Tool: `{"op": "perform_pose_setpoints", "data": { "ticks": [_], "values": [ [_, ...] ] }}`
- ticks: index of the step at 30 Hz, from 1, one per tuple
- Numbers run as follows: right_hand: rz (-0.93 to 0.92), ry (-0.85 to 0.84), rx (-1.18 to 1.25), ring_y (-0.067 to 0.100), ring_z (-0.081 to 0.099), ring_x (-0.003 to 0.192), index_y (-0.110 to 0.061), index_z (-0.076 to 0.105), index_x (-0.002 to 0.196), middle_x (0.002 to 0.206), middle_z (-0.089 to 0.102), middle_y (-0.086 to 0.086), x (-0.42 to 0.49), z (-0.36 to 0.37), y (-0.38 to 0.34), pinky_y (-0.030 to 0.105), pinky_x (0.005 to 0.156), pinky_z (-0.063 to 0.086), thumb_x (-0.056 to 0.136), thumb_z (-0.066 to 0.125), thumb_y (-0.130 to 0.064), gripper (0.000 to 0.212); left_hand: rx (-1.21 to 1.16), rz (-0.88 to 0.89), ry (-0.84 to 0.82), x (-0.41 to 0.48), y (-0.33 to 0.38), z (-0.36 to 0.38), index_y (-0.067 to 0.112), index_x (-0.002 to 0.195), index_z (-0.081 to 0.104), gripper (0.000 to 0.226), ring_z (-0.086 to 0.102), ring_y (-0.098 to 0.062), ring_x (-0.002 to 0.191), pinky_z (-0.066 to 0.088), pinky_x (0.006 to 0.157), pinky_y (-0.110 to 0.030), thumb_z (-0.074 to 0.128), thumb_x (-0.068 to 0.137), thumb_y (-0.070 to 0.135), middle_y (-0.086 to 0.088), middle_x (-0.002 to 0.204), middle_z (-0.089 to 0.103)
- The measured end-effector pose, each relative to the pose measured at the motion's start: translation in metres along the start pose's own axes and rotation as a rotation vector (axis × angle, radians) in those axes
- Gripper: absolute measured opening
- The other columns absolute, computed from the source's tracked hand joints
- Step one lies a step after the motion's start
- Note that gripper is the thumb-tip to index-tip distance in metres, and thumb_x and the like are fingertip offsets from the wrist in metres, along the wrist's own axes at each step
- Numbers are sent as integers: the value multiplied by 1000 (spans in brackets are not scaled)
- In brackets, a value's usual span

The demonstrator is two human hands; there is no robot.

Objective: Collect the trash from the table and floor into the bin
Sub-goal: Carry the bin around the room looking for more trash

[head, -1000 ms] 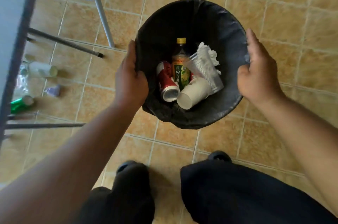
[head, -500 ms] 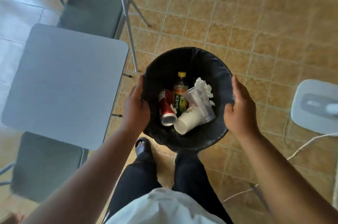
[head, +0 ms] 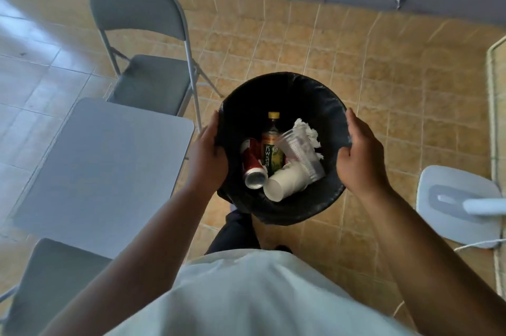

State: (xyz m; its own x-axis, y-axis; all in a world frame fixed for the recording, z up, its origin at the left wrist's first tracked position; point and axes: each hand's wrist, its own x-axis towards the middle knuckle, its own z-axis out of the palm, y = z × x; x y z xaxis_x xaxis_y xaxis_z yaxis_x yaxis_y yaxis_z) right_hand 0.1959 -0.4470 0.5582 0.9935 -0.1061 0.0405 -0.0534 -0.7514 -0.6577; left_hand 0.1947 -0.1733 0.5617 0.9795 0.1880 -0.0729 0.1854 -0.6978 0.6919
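Note:
I hold a round bin (head: 284, 89) lined with a black bag, lifted above the tiled floor in front of me. My left hand (head: 208, 158) grips its left rim and my right hand (head: 359, 158) grips its right rim. Inside lie a red can (head: 253, 164), a bottle with a yellow cap (head: 271, 149), a white paper cup (head: 284, 183), a clear plastic cup (head: 301, 154) and crumpled white tissue (head: 308, 130).
A grey square table (head: 104, 171) stands to the left with grey folding chairs behind (head: 147, 61) and in front (head: 54, 281) of it. A white fan base (head: 460, 204) with a cable sits on the floor at right. A grey wall runs along the top.
I have stood up with the bin held in both hands; the view rose from floor level beside the table legs to above the tabletop. The contents have not shifted.

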Motion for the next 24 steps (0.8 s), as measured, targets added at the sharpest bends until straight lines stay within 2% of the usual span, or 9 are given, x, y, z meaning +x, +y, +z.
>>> {"op": "perform_pose_setpoints", "data": {
  "ticks": [3,7,13,19,21,24],
  "values": [
    [8,0,-5,27,43,134,-9,29,149,151,38,11,42,2,-3,30,110,34,82,42,16,72,-25,-26,3,41,10,5,22,147,36,69,45,-29,130,38,105,-37,37,85,-8,-7,139,51],
    [18,-7,-25,23,39,137,-11,28,150,152,36,9,108,7,-13,23,109,30,84,43,15,72,-59,14,-50,110,19,7,23,147,34,67,45,-26,130,35,99,-27,36,87,-7,-8,140,50],
    [28,-1,-47,24,40,136,-10,28,150,153,34,8,219,12,-40,22,106,31,85,44,15,71,-85,29,-74,228,43,-2,28,148,32,71,47,-26,128,44,103,-38,33,85,-6,-4,141,49],
    [8,0,-54,24,39,137,-12,28,150,153,34,7,338,23,-56,27,110,33,86,43,14,71,-103,-5,-43,341,73,-5,24,149,30,71,46,-25,128,45,102,-35,33,85,-8,-8,144,46],
    [-11,-13,-49,24,40,136,-12,27,150,153,34,7,381,26,-58,24,108,32,85,42,14,72,-99,-21,-25,378,76,2,26,148,31,71,48,-24,127,46,100,-33,34,84,-4,-5,142,49],
    [-48,-44,-32,23,42,135,-11,28,150,153,34,7,451,35,-57,19,104,31,86,43,15,71,-93,-62,9,434,85,13,32,147,31,71,52,-24,119,50,96,-41,33,84,0,-2,135,54]
  ]
}}
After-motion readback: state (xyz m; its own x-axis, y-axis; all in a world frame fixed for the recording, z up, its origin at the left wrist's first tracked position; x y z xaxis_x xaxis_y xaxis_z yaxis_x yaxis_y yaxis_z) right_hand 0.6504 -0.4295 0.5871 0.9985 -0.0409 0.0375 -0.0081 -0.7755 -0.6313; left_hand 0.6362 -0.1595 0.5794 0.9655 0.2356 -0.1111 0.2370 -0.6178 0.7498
